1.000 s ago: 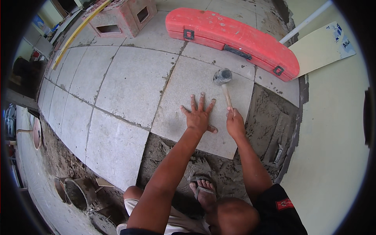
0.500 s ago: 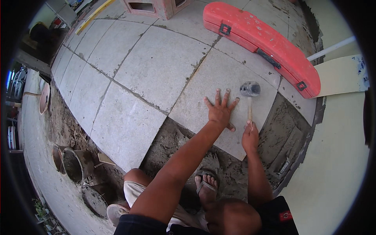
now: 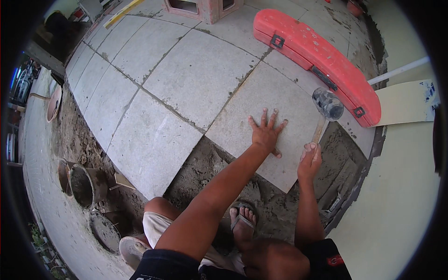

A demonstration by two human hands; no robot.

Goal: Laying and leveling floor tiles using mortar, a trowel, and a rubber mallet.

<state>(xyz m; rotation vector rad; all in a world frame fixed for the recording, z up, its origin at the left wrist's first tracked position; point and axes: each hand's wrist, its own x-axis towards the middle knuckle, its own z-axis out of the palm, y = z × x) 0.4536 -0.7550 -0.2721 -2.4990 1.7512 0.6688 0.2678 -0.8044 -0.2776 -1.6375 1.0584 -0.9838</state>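
Note:
My left hand [image 3: 265,135] lies flat with its fingers spread on a large grey floor tile [image 3: 238,119]. In my right hand [image 3: 310,161] is the wooden handle of a rubber mallet [image 3: 328,103]. The mallet's dark, dusty head is raised near the tile's right edge, close to a red hard case. Wet grey mortar [image 3: 210,161] shows along the tile's near and right sides. My sandalled foot rests on that mortar bed, just short of the tile.
The long red case [image 3: 317,60] lies across tiles at the far right. A pale wall [image 3: 396,172] bounds the right side. Mortar-stained buckets [image 3: 87,186] stand at the left on rough soil. Further back are a pinkish plastic stool [image 3: 210,10] and a yellow level [image 3: 122,13].
The mallet has lifted off the tile and swung to the right, its head tilting up. My right hand moved slightly right with it. My left hand stays flat on the tile.

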